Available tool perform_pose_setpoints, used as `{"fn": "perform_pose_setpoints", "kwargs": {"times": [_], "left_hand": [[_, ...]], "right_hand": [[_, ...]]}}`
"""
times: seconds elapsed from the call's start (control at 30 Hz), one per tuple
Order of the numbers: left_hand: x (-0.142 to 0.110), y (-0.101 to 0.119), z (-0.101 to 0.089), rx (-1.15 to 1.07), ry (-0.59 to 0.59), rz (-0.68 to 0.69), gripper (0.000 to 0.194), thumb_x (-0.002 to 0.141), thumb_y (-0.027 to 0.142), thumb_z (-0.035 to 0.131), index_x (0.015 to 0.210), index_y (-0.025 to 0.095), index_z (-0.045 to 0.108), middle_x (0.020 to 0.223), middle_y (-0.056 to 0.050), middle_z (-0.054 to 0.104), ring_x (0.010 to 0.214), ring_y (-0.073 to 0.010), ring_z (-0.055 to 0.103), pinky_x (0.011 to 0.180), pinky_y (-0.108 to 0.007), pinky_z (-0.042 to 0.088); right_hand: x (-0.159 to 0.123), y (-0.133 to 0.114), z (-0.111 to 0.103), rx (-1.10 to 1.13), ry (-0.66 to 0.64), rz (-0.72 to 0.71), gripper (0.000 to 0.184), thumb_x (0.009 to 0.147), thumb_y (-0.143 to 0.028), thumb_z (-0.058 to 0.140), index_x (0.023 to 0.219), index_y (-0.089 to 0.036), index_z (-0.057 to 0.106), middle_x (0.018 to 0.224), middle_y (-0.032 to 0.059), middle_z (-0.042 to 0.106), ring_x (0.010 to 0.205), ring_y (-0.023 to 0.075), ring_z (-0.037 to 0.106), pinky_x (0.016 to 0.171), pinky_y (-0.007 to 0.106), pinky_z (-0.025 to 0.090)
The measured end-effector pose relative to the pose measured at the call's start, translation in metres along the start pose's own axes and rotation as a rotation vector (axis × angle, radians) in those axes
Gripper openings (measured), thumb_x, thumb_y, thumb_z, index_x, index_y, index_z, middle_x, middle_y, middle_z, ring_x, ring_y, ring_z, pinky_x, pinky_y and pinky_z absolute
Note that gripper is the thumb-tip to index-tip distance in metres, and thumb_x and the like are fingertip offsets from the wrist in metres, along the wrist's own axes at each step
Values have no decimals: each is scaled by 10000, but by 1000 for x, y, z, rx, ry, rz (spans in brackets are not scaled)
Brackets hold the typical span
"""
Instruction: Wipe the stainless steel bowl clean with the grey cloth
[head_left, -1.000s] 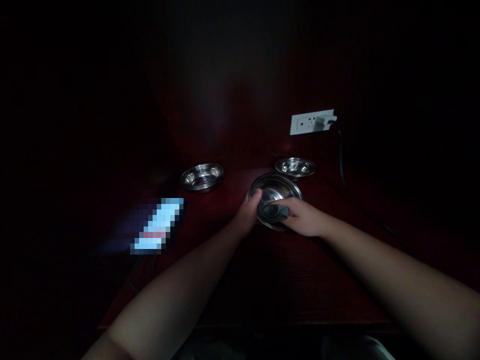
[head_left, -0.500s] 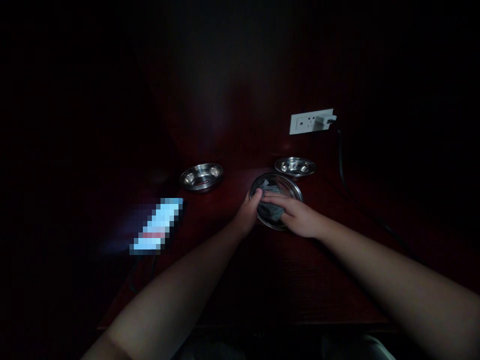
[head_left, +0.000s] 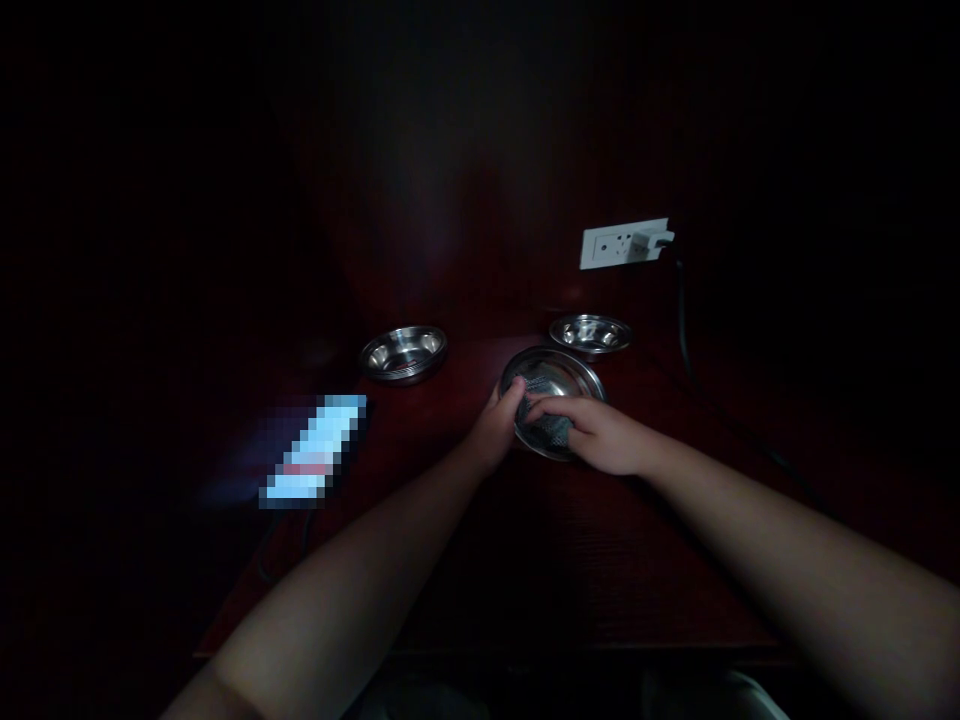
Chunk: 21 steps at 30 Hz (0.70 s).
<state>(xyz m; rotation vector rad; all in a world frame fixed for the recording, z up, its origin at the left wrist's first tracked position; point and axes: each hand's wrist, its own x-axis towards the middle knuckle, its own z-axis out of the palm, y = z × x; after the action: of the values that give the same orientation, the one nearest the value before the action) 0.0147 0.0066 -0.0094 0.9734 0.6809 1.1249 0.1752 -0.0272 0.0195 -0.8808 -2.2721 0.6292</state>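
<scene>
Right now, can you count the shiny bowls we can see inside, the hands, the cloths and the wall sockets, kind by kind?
Bowls: 3 (held bowl, left bowl, right bowl)
Hands: 2 (left hand, right hand)
Cloths: 1 (dark cloth)
Wall sockets: 1 (white socket panel)
Total: 7

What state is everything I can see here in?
Held bowl: tilted, gripped by the left hand.
Dark cloth: inside it, under the right hand.
Left bowls: stacked, open side up.
Right bowl: open side up.
Screen: lit.
Plug: in the wall socket.
</scene>
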Motion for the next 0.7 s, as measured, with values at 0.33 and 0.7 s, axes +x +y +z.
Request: {"fn": "perform_pose_setpoints", "kwargs": {"times": [0.33,0.7], "left_hand": [[4,-4,-5,13,12,3,545,821,517,632,1244,177,583,1257,-111,649,1219,-294,572,1085,-452,400],[0,1,-2,26,9,8,542,805,521,657,1233,194,594,1205,-100,673,1151,-277,614,1013,-421,464]], "right_hand": [[2,-6,-4,46,-50,41,279,813,-81,456,980,-143,671,988,89,725,900,213,666,870,418,519],[0,3,4,-4,0,-94,580,732,-10,424,1246,-176,634,1386,98,581,1353,259,470,1169,533,301]]}}
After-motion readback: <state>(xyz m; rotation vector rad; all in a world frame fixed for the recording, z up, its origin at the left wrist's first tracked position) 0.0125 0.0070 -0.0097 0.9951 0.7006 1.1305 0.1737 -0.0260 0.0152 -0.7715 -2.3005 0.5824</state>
